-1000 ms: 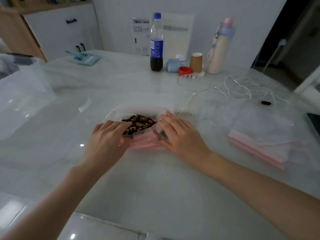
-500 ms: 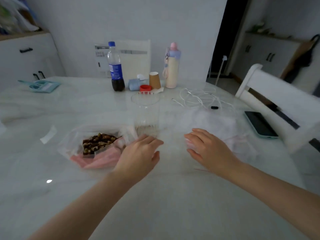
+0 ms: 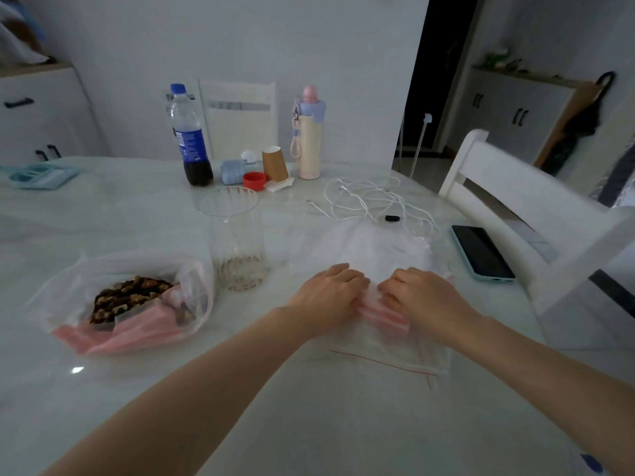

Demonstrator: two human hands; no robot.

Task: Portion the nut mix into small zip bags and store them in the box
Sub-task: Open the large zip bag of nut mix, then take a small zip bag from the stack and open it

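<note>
A clear plastic bag (image 3: pixel 192 283) at the left holds the dark nut mix (image 3: pixel 130 297) and several filled pink-striped zip bags (image 3: pixel 137 333). At the centre right lies a stack of small empty zip bags (image 3: pixel 381 310) with red seal strips, inside a larger clear bag (image 3: pixel 385 352). My left hand (image 3: pixel 326 293) and my right hand (image 3: pixel 422 297) rest side by side on the stack's red-striped edge, fingers curled onto the top bags. Whether one bag is pinched free I cannot tell. The storage box is out of view.
An empty ribbed glass jar (image 3: pixel 237 242) stands between the nut bag and my hands. Behind are a cola bottle (image 3: pixel 189 139), paper cup (image 3: pixel 275 163), red cap (image 3: pixel 254 180), pastel flask (image 3: pixel 309 132) and white cables (image 3: pixel 364 201). A phone (image 3: pixel 481 252) and white chair (image 3: pixel 529 214) are right.
Both hands left the nut bag and moved right onto the stack of empty zip bags. My head turned right, so the nut bag now sits at the left.
</note>
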